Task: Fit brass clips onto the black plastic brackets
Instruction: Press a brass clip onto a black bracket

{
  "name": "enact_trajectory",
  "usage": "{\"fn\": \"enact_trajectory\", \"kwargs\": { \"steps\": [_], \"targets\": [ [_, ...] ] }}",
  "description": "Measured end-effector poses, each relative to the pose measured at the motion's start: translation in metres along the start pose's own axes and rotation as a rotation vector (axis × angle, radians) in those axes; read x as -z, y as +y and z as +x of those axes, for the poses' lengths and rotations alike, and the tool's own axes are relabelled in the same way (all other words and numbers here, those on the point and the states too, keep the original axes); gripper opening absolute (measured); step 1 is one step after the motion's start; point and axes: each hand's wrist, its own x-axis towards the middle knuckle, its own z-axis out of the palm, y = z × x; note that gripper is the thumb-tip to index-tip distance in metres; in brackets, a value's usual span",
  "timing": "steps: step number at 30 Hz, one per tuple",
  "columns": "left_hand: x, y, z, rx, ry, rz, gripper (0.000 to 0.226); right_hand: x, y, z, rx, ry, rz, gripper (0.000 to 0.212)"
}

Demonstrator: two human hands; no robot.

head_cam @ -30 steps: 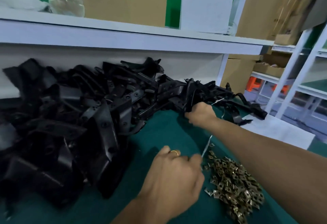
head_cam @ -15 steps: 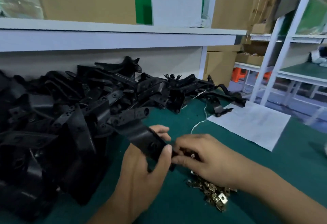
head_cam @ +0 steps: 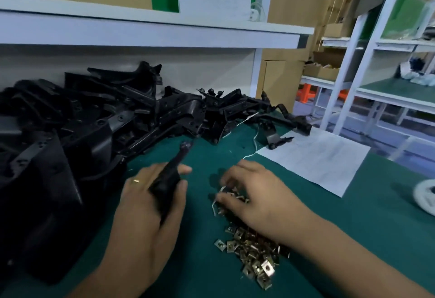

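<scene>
One large heap of black brackets (head_cam: pixel 94 133), too tangled to count, covers the left of a green bench (head_cam: pixel 353 227) under a white shelf (head_cam: pixel 141 31). One sheet of paper (head_cam: pixel 315 156) lies at right. A single pile of brass clips (head_cam: pixel 254 255) sits near centre. The left hand (head_cam: pixel 150 208) grips one bracket (head_cam: pixel 169 180); the right hand (head_cam: pixel 256 194) rests on the clips, fingers curled among them.
</scene>
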Motion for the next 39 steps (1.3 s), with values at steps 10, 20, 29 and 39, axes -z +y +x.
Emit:
{"fn": "enact_trajectory", "kwargs": {
  "steps": [10,20,29,39],
  "targets": [
    [-0.003,0.013,0.001,-0.085,-0.598,0.325,0.060,0.000,0.012,0.000,-0.005,-0.122,-0.076,0.027],
    [0.019,-0.001,0.019,0.121,-0.882,-0.333,0.050,0.003,0.007,-0.001,-0.020,-0.147,-0.019,0.012],
    [0.009,0.002,0.006,-0.092,-0.569,0.232,0.055,0.007,-0.003,-0.003,0.026,-0.207,0.090,0.016],
    [0.008,0.000,0.006,-0.022,-0.364,0.183,0.022,0.006,-0.011,-0.006,0.028,-0.258,0.217,0.008]
  ]
}}
